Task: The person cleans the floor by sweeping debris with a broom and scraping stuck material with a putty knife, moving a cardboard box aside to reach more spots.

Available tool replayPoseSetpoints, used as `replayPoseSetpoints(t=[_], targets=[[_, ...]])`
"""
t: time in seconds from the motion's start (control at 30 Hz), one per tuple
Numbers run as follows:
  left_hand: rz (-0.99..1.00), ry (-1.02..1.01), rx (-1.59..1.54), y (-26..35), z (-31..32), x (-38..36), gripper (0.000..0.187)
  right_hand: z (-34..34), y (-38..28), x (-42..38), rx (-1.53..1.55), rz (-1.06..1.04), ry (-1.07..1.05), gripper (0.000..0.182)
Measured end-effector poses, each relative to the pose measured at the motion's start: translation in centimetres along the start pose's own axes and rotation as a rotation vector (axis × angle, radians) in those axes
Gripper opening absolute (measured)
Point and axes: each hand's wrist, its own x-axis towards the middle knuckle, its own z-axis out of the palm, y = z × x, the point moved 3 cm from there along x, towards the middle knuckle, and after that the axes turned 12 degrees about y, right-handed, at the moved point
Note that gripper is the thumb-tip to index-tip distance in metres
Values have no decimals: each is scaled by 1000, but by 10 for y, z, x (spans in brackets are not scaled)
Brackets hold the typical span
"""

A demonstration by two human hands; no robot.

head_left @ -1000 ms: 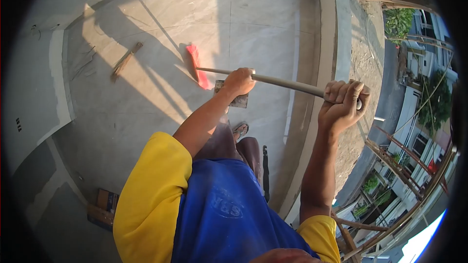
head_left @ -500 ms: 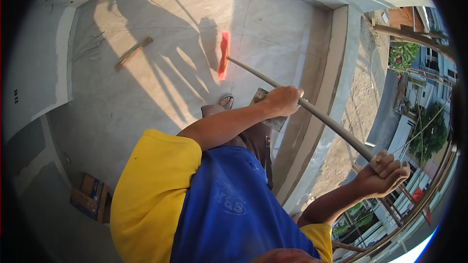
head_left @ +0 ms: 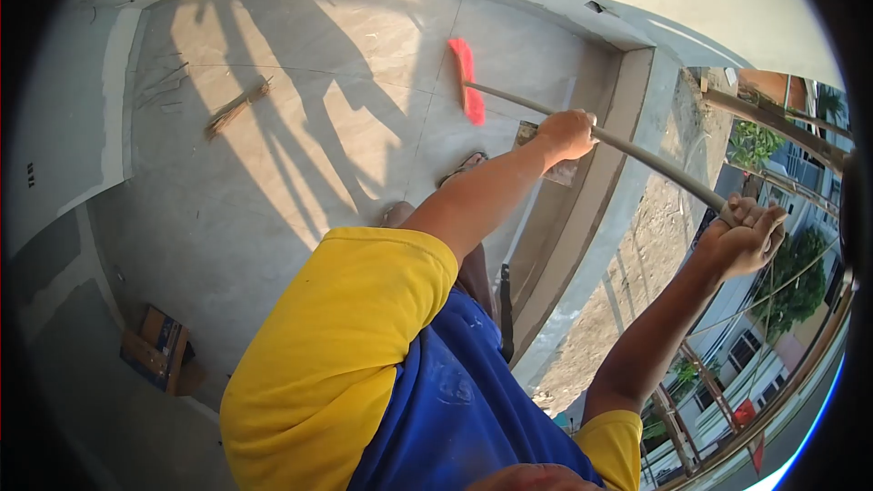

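A push broom with a red bristle head [head_left: 467, 82] lies against the grey floor, its long handle [head_left: 659, 162] slanting up to the right. My left hand [head_left: 567, 135] is wrapped round the middle of the handle. Near the handle's upper end, my right hand [head_left: 751, 235] is closed around it. Partly hidden behind my left hand is a flat, worn panel [head_left: 558, 171] by the low ledge. My sandalled foot [head_left: 466, 166] shows on the floor below the broom head.
A bundle of thin sticks [head_left: 238, 107] lies on the floor at left. An opened cardboard box [head_left: 162, 351] sits at lower left. A low ledge [head_left: 596, 209] runs along the right side, with sandy ground [head_left: 627, 259] and wooden poles [head_left: 773, 130] beyond.
The broom head has moved right and slightly up in the view. Both hands, still on the handle, have shifted up and right, and the foot has moved right.
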Motion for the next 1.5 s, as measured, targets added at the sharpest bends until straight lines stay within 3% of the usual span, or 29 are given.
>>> replayPoseSetpoints(t=[0.1, 0.2, 0.3, 0.33, 0.37, 0.4, 0.43, 0.47, 0.57, 0.63, 0.77, 0.83, 0.87, 1.0, 1.03, 1.1, 1.2, 1.3, 1.33, 1.4, 1.5], targets=[[-82, 28, -21, -15, -37, 28, 32, 82, 5, -7, 54, -32, -161, 31], [-149, 20, 17, -14, -70, 44, 34, 112, 14, 2, 124, -9, -203, 24], [-226, -67, 255, -69, -73, 30, 44, 95, 71, -8, 95, 158, -28, 22], [-272, -70, 340, -107, -75, 13, 44, 82, 104, -30, 94, 269, -24, 21], [-437, -144, 433, -141, -88, -7, 43, 67, 134, -58, 18, 336, -78, 21], [-439, -112, 498, -188, -96, -34, 40, 47, 166, -92, -11, 477, -156, 21], [-476, -220, 582, -209, -111, -56, 39, 33, 174, -125, -32, 613, -169, 16], [-467, -176, 621, -226, -119, -78, 40, 19, 175, -144, 15, 702, -114, 16], [-283, -193, 592, -184, -120, -73, 34, -6, 139, -122, -1, 629, 0, 19], [-166, -256, 497, -112, -91, -33, 31, -20, 92, -68, 30, 468, 76, 19], [194, -520, 130, 68, -38, 56, 19, -29, -37, 43, -83, -91, 122, 22], [359, -613, 29, 133, -8, 93, 20, -20, -86, 77, -211, -280, 259, 22], [373, -723, 81, 158, 11, 114, 25, -7, -99, 91, -277, -362, 307, 23], [363, -755, 61, 202, 53, 207, 30, 53, -60, 150, -370, -468, 410, 21], [362, -754, 54, 195, 67, 230, 30, 68, -33, 162, -414, -459, 445, 20], [292, -562, -67, 173, 80, 271, 30, 99, 3, 185, -461, -445, 472, 19], [287, -499, -70, 148, 48, 304, 33, 132, 25, 210, -336, -366, 519, 17], [178, -400, -59, 101, -13, 322, 31, 177, 40, 220, -151, -218, 105, 15], [100, -379, -51, 83, -40, 318, 30, 189, 46, 215, -149, -215, 98, 15], [42, -268, 22, 37, -91, 306, 24, 213, 75, 199, 6, -12, -20, 15], [-81, -131, 119, -54, -139, 275, 25, 234, 130, 139, -43, 142, 54, 16]])
